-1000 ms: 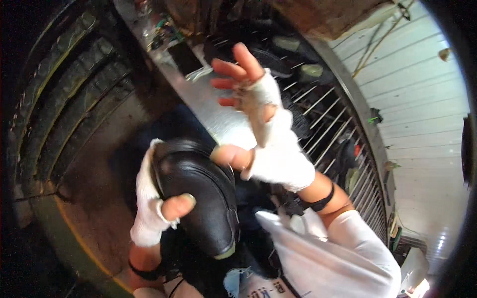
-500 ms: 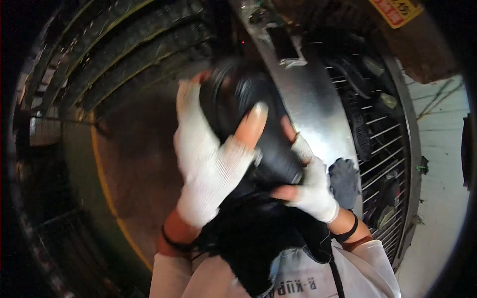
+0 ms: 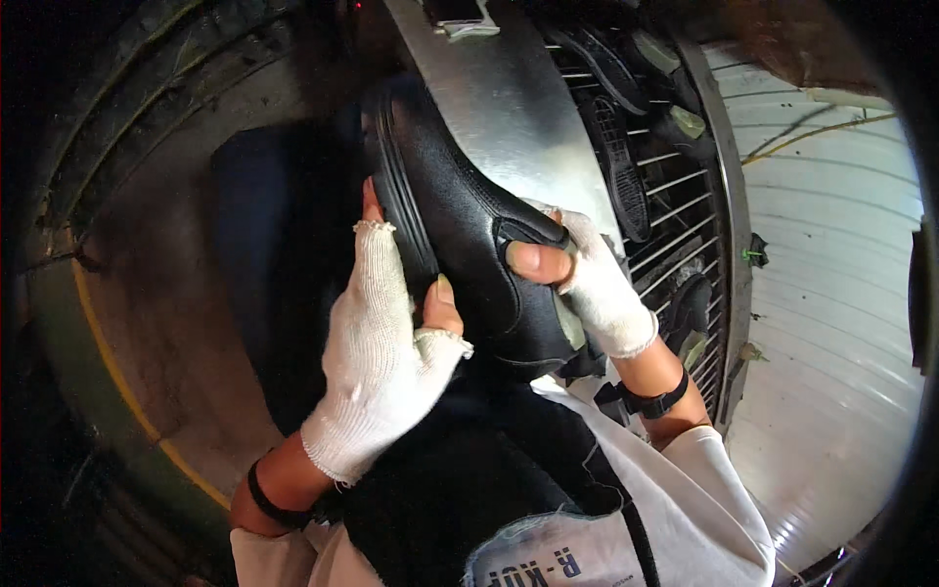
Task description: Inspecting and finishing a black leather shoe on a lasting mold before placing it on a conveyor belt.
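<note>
Between my two gloved hands is a black leather shoe [image 3: 469, 225], turned on its side with the ridged edge of its sole facing left and its heel end toward me. My left hand [image 3: 377, 342] presses fingers and thumb against the sole edge. At the shoe's collar, my right hand [image 3: 597, 279] grips with the thumb on the leather and the other fingers behind, partly hidden. Both hands wear white knit gloves with bare fingertips. Dark cloth [image 3: 460, 460] covers my lap below the shoe.
Beyond the shoe runs a shiny metal ledge [image 3: 499, 93] with a dark flat object [image 3: 455, 10] at its far end. To the right, a rack of metal bars [image 3: 675, 210] carries black soles [image 3: 621, 166] and other shoe parts. A yellow line [image 3: 122, 377] crosses the floor at left.
The shoe has turned so its sole edge and side show clearly. My left hand has shifted from the upper to the sole edge, and my right hand now holds the collar.
</note>
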`<move>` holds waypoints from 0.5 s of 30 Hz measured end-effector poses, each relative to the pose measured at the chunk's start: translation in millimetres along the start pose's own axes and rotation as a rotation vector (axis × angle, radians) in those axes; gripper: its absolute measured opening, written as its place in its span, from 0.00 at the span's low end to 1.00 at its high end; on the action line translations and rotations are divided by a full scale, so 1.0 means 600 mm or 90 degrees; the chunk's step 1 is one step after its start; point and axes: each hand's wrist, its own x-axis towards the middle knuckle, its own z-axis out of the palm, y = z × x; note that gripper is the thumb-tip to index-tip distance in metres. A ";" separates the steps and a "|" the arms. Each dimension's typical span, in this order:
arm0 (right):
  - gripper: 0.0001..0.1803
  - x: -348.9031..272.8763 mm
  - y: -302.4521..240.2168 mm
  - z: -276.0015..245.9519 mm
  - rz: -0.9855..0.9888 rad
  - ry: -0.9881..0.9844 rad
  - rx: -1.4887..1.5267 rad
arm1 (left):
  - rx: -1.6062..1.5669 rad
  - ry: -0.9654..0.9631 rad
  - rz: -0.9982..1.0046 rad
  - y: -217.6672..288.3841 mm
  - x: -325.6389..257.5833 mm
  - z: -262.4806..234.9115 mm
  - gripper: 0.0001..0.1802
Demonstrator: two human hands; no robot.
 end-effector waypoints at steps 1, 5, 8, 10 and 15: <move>0.28 0.002 0.001 0.013 -0.039 0.009 -0.015 | -0.020 0.018 0.021 -0.003 -0.004 0.002 0.41; 0.44 0.012 0.025 0.067 -0.335 0.056 -0.080 | -0.286 0.091 0.091 0.013 0.016 -0.008 0.55; 0.58 0.015 0.044 0.072 -0.444 0.014 -0.139 | -0.347 0.038 0.071 0.000 0.065 -0.045 0.47; 0.63 0.026 0.066 0.078 -0.394 -0.050 0.022 | -0.152 -0.077 0.093 0.015 0.095 -0.098 0.40; 0.37 0.110 0.030 0.091 -0.336 -0.125 0.144 | 0.324 -0.167 0.507 -0.056 0.071 -0.143 0.28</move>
